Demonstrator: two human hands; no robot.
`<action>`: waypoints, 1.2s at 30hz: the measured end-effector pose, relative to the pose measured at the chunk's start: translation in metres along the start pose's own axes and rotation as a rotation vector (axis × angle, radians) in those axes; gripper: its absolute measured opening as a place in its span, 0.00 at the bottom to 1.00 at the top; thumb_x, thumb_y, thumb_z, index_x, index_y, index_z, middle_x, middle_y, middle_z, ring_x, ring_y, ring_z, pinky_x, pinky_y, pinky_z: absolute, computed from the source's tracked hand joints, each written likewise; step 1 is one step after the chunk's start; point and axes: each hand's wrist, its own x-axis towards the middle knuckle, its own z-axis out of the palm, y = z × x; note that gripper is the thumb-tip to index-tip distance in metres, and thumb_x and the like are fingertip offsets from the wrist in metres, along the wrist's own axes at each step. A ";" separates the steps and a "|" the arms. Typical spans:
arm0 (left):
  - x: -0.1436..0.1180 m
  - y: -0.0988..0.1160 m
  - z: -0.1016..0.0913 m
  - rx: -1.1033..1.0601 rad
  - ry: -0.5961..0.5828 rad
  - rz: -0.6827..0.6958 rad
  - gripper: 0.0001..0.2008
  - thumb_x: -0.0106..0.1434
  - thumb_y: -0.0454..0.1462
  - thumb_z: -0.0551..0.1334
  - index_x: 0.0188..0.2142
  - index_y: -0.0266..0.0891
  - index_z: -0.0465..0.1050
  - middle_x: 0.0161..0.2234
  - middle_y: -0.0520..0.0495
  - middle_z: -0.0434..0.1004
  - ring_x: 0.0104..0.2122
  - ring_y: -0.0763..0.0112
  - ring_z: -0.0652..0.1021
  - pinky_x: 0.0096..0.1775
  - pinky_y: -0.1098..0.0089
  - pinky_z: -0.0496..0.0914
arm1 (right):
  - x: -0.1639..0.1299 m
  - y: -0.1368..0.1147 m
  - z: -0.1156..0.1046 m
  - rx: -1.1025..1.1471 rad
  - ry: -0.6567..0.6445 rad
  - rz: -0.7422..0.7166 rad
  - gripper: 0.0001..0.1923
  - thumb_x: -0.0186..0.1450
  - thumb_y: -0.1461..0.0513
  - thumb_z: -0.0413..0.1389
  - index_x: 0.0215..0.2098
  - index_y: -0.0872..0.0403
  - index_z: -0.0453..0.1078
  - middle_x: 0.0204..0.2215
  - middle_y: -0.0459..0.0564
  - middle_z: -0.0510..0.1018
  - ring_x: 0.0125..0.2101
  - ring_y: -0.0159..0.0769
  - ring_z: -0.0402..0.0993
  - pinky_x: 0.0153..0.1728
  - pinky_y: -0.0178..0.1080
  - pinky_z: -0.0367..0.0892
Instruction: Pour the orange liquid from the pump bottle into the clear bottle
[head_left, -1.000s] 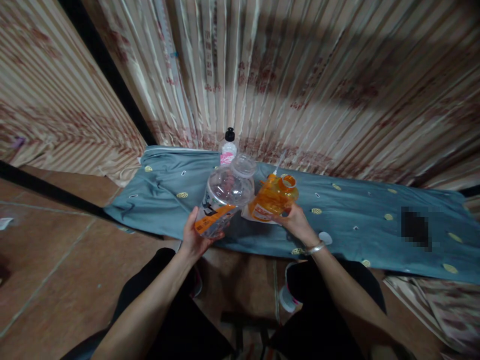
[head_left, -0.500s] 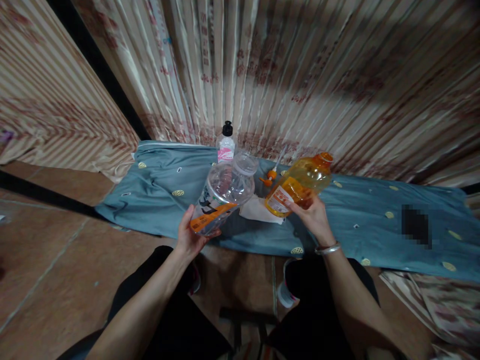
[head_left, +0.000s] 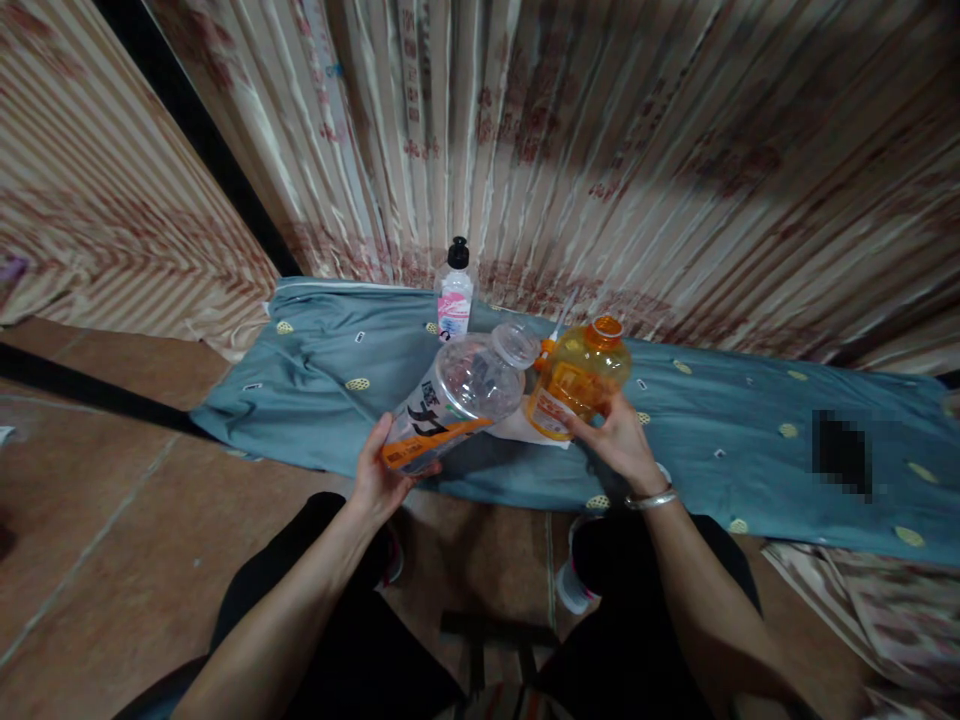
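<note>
From the head camera, you are sitting and looking down at a blue-grey cloth with small yellow spots spread on the floor.

Your left hand is wrapped around the bottom of a big clear plastic bottle with an orange and white label. You hold it tipped over, so its wide open mouth points away from you and to the right. It looks empty inside.

Your right hand grips the lower part of a see-through orange plastic bottle with an orange cap. It stands nearly upright, just to the right of the clear bottle. The two bottles are very close near their tops, maybe touching; the picture is too small to say. Tipping the clear one that way puts its mouth next to the orange one.

A white paper sheet lies on the cloth, under both bottles. Behind the clear bottle stands a small white bottle with a pink label and a black cap, close to the striped curtain. A silver bangle sits on your right wrist.
</note>
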 end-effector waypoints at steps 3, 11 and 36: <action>0.000 0.001 -0.001 -0.007 0.001 0.020 0.14 0.68 0.45 0.64 0.45 0.37 0.78 0.36 0.41 0.88 0.31 0.55 0.87 0.27 0.60 0.84 | 0.001 -0.009 0.001 -0.006 0.000 0.025 0.41 0.59 0.39 0.67 0.60 0.55 0.69 0.53 0.64 0.85 0.50 0.58 0.84 0.55 0.58 0.77; -0.001 0.003 -0.001 0.008 0.013 0.053 0.12 0.66 0.44 0.67 0.42 0.37 0.79 0.33 0.43 0.88 0.28 0.58 0.86 0.27 0.63 0.83 | -0.001 -0.022 0.011 -0.039 -0.004 0.029 0.44 0.60 0.36 0.64 0.62 0.56 0.66 0.51 0.64 0.85 0.48 0.58 0.85 0.48 0.54 0.78; 0.004 0.016 -0.006 0.079 0.115 0.226 0.22 0.57 0.47 0.75 0.47 0.41 0.76 0.36 0.48 0.87 0.31 0.59 0.86 0.29 0.64 0.81 | -0.013 -0.031 0.021 -0.157 -0.019 -0.140 0.38 0.68 0.39 0.59 0.65 0.53 0.63 0.51 0.61 0.85 0.47 0.59 0.86 0.46 0.55 0.81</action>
